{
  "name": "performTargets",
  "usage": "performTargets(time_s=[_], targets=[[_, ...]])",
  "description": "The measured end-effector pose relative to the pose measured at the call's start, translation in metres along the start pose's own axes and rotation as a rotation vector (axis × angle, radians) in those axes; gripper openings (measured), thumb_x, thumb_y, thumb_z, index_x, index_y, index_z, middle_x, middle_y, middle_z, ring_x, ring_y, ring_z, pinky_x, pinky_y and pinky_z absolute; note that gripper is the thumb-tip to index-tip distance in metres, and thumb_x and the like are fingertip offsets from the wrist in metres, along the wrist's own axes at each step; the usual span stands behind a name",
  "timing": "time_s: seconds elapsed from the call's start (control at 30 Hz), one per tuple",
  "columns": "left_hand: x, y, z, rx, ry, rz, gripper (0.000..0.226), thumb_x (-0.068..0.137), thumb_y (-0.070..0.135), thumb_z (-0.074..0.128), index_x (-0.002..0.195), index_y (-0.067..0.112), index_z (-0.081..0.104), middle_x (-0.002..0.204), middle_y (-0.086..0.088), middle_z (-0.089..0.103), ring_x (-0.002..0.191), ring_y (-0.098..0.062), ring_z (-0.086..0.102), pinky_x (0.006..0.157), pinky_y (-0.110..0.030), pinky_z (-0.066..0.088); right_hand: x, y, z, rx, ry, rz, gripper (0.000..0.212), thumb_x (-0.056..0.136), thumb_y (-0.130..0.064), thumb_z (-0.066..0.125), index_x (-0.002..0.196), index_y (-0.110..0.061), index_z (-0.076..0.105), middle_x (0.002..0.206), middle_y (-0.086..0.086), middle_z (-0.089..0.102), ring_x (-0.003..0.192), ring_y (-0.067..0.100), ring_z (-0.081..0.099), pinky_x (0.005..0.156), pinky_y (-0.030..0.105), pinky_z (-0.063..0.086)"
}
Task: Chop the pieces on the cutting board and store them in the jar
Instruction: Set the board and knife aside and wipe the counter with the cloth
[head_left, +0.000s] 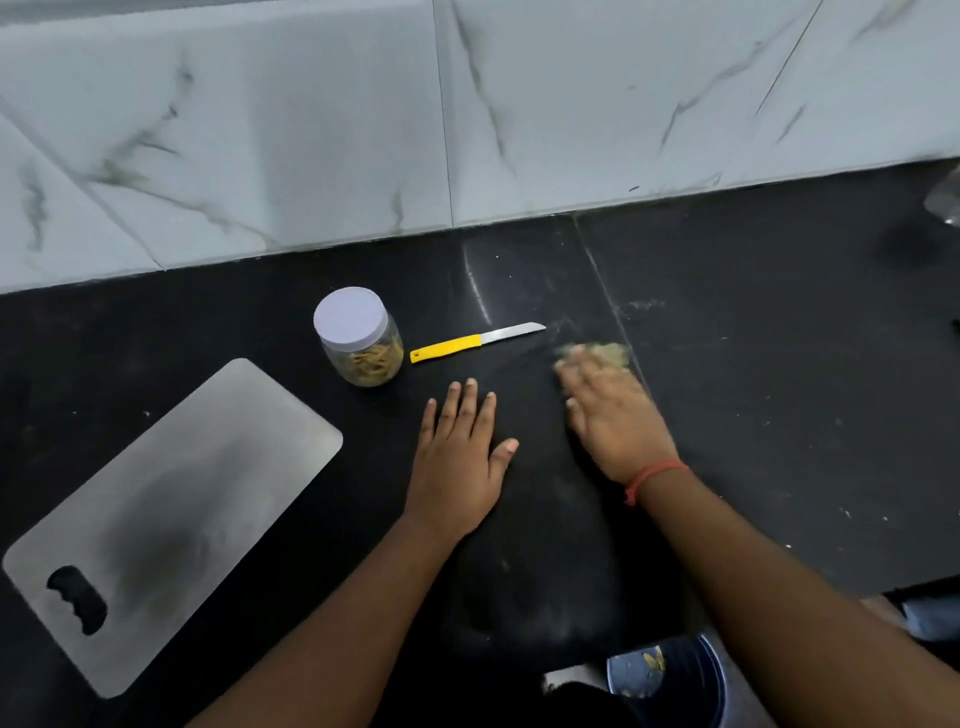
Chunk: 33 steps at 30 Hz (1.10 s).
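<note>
While the left hand lies flat on the black counter with fingers straight and holding nothing, the right hand is blurred, its fingers over a pale green pile of scraps; whether it grips them I cannot tell. Behind the left hand the jar stands upright, lid on, with yellowish chopped strips inside. Just beside it lies a yellow-handled knife. Left of both, the steel board lies bare

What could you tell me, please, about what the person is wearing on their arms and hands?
Both forearms are bare, with no sleeves in view. The right hand has a red-orange thread band tied round its wrist, one loose end hanging. The left hand wears nothing. No gloves show.
</note>
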<state>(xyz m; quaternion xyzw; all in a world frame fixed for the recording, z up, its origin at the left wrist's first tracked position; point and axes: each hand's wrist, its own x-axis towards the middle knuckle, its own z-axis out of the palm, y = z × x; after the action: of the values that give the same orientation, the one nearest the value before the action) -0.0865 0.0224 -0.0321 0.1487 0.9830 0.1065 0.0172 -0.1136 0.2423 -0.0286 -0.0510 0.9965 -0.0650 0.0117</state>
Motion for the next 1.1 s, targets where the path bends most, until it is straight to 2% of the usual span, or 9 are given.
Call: performTargets(time_s=[0.07,0.2,0.3,0.43,0.53,0.67,0.77,0.97,1.1], targets=[[0.007,0.001,0.000,-0.014,0.005,-0.010,0.071,0.099,0.055,0.013,0.157,0.017,0.029,0.166,-0.008,0.017,0.155,-0.023,0.008,0.125,-0.048,0.006,0.007,0.006,-0.006,0.007,0.048,0.230,0.059,0.094,-0.035,0.024,0.148,-0.018,0.039,0.157,0.009,0.031,0.146,0.029,0.026,0.113,0.052,0.031],[0.022,0.007,-0.001,-0.026,0.007,0.014,0.071,0.099,0.055,0.010,0.158,0.018,0.026,0.167,-0.007,0.014,0.155,-0.022,0.004,0.125,-0.047,0.004,0.011,0.010,-0.004,-0.059,-0.025,-0.106,0.057,0.098,-0.037,0.024,0.152,-0.023,0.032,0.161,0.003,0.023,0.148,0.023,0.023,0.116,0.047,0.029],[0.034,0.012,-0.002,-0.027,0.019,0.003,0.072,0.099,0.056,0.010,0.158,0.018,0.026,0.167,-0.007,0.015,0.155,-0.021,0.003,0.126,-0.046,0.002,0.022,0.022,-0.009,0.002,0.009,0.126,0.055,0.100,-0.034,0.029,0.154,-0.023,0.027,0.163,0.004,0.017,0.150,0.024,0.014,0.118,0.049,0.024],[0.045,0.018,0.001,-0.019,0.019,-0.018,0.071,0.099,0.056,0.010,0.158,0.018,0.025,0.167,-0.007,0.013,0.155,-0.021,0.000,0.125,-0.045,0.000,0.023,0.032,-0.006,-0.040,-0.035,-0.176,0.056,0.100,-0.037,0.027,0.154,-0.024,0.027,0.163,0.002,0.018,0.150,0.021,0.017,0.120,0.045,0.023],[0.053,0.028,0.003,-0.021,0.016,-0.055,0.073,0.099,0.057,0.007,0.158,0.018,0.023,0.167,-0.007,0.011,0.155,-0.021,-0.001,0.125,-0.045,-0.001,0.025,0.038,-0.011,0.017,-0.017,-0.034,0.058,0.098,-0.037,0.026,0.154,-0.022,0.029,0.162,0.004,0.020,0.150,0.024,0.016,0.118,0.048,0.024],[0.061,0.039,0.006,-0.032,0.020,-0.061,0.073,0.099,0.057,0.007,0.159,0.018,0.022,0.168,-0.007,0.009,0.155,-0.020,-0.003,0.125,-0.045,-0.001,0.018,0.034,-0.017,0.081,-0.057,-0.303,0.052,0.103,-0.040,0.028,0.153,-0.025,0.029,0.162,0.000,0.021,0.150,0.018,0.015,0.120,0.043,0.022],[0.068,0.046,0.007,-0.040,0.029,-0.091,0.073,0.099,0.058,0.007,0.158,0.018,0.023,0.168,-0.006,0.009,0.155,-0.019,-0.003,0.125,-0.044,-0.001,0.036,0.048,-0.036,0.274,0.042,-0.177,0.048,0.102,-0.039,0.038,0.147,-0.025,0.041,0.148,-0.003,0.045,0.139,0.015,0.035,0.113,0.039,0.034],[0.078,0.049,0.008,-0.014,0.042,-0.110,0.074,0.101,0.060,0.004,0.158,0.017,0.024,0.168,-0.005,0.008,0.155,-0.018,-0.006,0.125,-0.044,-0.001,0.053,0.057,-0.031,-0.028,0.032,-0.032,0.064,0.092,-0.060,0.045,0.142,-0.019,0.045,0.129,0.000,0.050,0.119,0.025,0.043,0.099,0.044,0.042],[0.083,0.049,0.008,-0.023,0.061,-0.134,0.078,0.100,0.061,-0.002,0.158,0.016,0.026,0.168,-0.006,0.009,0.155,-0.019,-0.003,0.125,-0.044,0.000,0.065,0.058,-0.032,0.249,0.025,-0.086,0.038,0.089,-0.040,0.065,0.121,-0.020,0.057,0.111,-0.002,0.048,0.103,0.018,0.046,0.092,0.035,0.046]])
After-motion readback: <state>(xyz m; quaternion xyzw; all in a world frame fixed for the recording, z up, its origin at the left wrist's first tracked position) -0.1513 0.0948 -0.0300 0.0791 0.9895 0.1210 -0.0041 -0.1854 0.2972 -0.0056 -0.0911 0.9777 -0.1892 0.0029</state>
